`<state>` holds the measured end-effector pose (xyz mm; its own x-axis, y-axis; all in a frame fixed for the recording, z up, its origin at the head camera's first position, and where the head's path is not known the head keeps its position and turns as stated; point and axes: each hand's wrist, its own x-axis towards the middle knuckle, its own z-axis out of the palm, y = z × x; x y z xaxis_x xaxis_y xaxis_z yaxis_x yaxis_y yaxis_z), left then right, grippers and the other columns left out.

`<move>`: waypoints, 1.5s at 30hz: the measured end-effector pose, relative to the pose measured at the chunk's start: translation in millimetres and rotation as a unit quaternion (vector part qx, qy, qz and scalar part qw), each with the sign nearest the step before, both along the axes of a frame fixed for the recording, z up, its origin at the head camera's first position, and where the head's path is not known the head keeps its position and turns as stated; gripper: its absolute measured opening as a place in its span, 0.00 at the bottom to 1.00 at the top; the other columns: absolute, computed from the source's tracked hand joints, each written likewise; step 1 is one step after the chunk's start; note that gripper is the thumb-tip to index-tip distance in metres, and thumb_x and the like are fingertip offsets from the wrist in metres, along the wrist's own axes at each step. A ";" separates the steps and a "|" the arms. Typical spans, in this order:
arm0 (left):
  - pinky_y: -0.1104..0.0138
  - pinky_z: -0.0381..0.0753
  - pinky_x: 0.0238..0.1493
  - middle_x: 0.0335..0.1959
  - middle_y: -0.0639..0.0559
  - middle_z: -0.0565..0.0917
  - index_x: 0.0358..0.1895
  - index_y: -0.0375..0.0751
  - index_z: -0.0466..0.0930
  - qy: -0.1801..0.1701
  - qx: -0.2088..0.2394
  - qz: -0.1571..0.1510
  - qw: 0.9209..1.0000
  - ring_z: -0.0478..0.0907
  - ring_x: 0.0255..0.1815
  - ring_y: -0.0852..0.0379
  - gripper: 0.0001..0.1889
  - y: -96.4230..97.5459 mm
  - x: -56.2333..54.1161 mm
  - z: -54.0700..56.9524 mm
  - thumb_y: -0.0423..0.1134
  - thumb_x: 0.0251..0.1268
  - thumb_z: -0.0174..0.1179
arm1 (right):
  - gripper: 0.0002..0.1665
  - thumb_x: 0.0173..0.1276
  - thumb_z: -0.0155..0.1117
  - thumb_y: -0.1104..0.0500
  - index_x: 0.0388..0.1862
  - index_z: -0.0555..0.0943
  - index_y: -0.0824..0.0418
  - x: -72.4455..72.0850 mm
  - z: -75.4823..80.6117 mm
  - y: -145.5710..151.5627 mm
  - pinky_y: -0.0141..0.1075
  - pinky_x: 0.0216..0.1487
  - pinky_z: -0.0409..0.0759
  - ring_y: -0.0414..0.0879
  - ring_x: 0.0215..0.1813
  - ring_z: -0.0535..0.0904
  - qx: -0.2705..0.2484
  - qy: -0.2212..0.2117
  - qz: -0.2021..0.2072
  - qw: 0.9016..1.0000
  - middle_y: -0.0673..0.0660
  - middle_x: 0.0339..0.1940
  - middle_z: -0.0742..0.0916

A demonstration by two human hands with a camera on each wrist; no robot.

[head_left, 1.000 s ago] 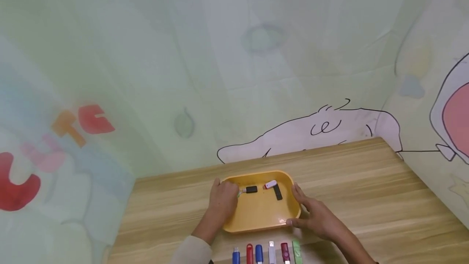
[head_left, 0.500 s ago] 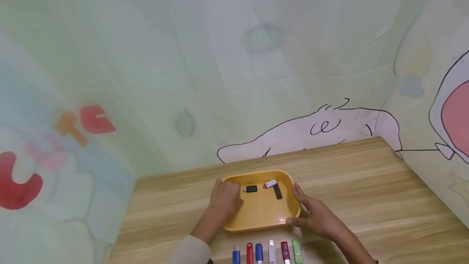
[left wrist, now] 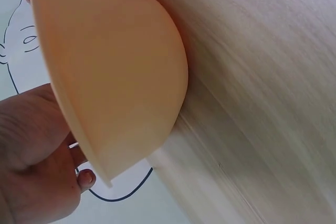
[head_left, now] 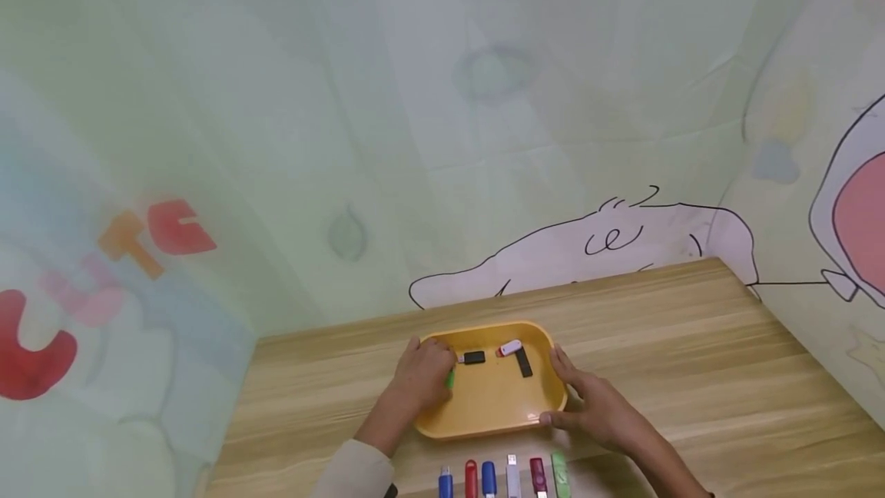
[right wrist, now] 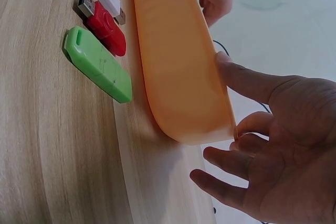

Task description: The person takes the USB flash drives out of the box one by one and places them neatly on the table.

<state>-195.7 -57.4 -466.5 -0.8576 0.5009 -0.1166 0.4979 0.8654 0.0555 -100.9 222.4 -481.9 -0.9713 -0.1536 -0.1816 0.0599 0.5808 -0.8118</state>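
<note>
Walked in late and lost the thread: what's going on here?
A person's left hand is in the left end of a yellow tray on a wooden table, partly covering a green object; whether it's gripped isn't clear. The right hand braces the tray's right end. Inside lie a black USB stick and a white-and-red stick close to a dark stick. A row of six sticks lies in front.

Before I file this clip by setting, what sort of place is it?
Probably a makeshift tabletop workspace: a creased cartoon backdrop rises behind a table, where USB sticks lie in a row beside a tray.
</note>
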 end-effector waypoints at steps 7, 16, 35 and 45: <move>0.48 0.73 0.68 0.47 0.50 0.89 0.42 0.43 0.91 -0.004 -0.011 -0.001 1.000 0.79 0.51 0.52 0.14 1.0 1.7 0.0 0.39 0.53 0.82 | 0.61 0.60 0.83 0.51 0.85 0.58 0.60 0.4 0.7 -0.9 0.64 0.80 0.53 0.66 0.85 0.53 0.001 -0.001 0.000 1.000 0.57 0.88 0.56; 0.48 0.72 0.70 0.49 0.49 0.90 0.44 0.42 0.90 -0.005 -0.012 -0.005 1.000 0.80 0.54 0.51 0.14 0.9 0.3 -0.1 0.40 0.56 0.81 | 0.62 0.59 0.84 0.49 0.85 0.58 0.58 -0.8 0.3 -1.2 0.64 0.80 0.55 0.67 0.85 0.54 0.007 -0.004 -0.003 1.000 0.56 0.88 0.57; 0.59 0.71 0.52 0.45 0.52 0.85 0.50 0.44 0.87 0.004 0.002 -0.001 1.000 0.77 0.49 0.53 0.21 4.1 5.2 8.1 0.46 0.56 0.81 | 0.62 0.60 0.83 0.49 0.86 0.57 0.57 -0.3 1.1 -1.1 0.64 0.81 0.53 0.66 0.86 0.52 0.003 -0.014 -0.007 1.000 0.55 0.88 0.56; 0.59 0.74 0.54 0.47 0.51 0.85 0.51 0.44 0.87 0.020 0.006 -0.018 1.000 0.77 0.50 0.53 0.24 5.3 14.8 19.4 0.51 0.55 0.81 | 0.62 0.59 0.83 0.49 0.85 0.58 0.58 -0.1 1.2 -2.1 0.65 0.80 0.54 0.66 0.86 0.53 0.009 -0.014 -0.006 1.000 0.56 0.88 0.56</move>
<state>-180.9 -52.1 -447.0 -0.8430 0.5323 -0.0774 0.5304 0.8465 0.0452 -101.0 220.3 -480.7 -0.9675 -0.1378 -0.2118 0.0903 0.5942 -0.7992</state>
